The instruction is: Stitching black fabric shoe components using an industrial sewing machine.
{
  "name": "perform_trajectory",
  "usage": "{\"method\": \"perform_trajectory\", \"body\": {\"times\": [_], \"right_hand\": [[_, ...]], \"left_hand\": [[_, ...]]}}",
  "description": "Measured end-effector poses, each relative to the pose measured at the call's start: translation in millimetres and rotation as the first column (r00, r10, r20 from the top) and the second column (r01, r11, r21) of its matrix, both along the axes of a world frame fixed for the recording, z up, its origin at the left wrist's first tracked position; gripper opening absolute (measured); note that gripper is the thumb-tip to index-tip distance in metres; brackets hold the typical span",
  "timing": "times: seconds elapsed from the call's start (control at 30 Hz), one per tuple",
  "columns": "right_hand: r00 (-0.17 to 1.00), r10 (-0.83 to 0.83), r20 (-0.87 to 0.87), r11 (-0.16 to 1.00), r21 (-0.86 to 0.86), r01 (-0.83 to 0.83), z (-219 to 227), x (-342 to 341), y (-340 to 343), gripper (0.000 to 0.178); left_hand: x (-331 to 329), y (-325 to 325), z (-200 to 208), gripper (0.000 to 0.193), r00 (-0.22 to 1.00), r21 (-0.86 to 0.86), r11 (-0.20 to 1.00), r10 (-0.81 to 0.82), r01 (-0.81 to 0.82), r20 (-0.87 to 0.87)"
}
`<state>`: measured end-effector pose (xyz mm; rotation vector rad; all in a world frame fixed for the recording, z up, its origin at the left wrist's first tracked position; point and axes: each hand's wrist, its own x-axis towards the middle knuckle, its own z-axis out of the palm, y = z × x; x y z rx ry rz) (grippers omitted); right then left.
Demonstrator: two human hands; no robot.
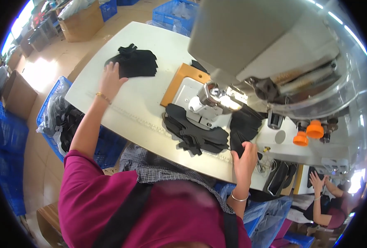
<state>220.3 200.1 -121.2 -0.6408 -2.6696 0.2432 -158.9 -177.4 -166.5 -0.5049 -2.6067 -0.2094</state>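
My left hand (112, 80) rests at the left edge of a stack of black fabric pieces (138, 63) on the far left of the white table. Its thumb and fingers are apart, lying along the stack's edge. At the right, my right hand (245, 162) pinches the near end of a black fabric piece (236, 141), beside more dark pieces (246, 120) right of the sewing machine head (216, 99). A second pile of black cut pieces (194, 131) lies fanned out between my hands, in front of the machine.
The white table (129, 109) carries a wooden-coloured plate (171, 89) by the machine. Orange knobs (314, 129) hang at the right. A blue crate (53, 97) with dark pieces and plastic stands left of the table. Another person's hands (316, 182) work at the lower right.
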Motion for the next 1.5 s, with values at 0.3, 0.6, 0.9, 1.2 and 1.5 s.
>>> {"method": "perform_trajectory", "body": {"times": [0.3,0.6,0.9,1.2,1.5], "right_hand": [[0.999,0.01,-0.046,0.999,-0.033,-0.012,-8,0,8,0.014],[0.814,0.445,-0.372,0.817,-0.202,-0.539,78,-34,-10,0.035],[0.892,0.44,-0.101,0.764,-0.481,-0.431,113,-78,-12,0.027],[0.879,0.373,-0.297,0.818,-0.341,-0.463,96,-79,-9,0.02],[0.833,0.499,-0.241,0.81,-0.212,-0.547,106,-74,3,0.038]], "left_hand": [[119,102,70,0.022,0.449,0.387,0.495,-0.869,0.778,0.208],[113,137,77,0.023,0.301,0.256,0.42,-0.867,0.871,0.398],[120,129,89,0.018,0.367,0.099,0.45,-0.82,0.887,0.438],[169,158,160,0.033,0.233,-0.154,0.409,-0.746,0.9,-0.623],[168,181,156,0.024,0.431,0.001,0.456,-0.84,0.89,-0.329]]}}
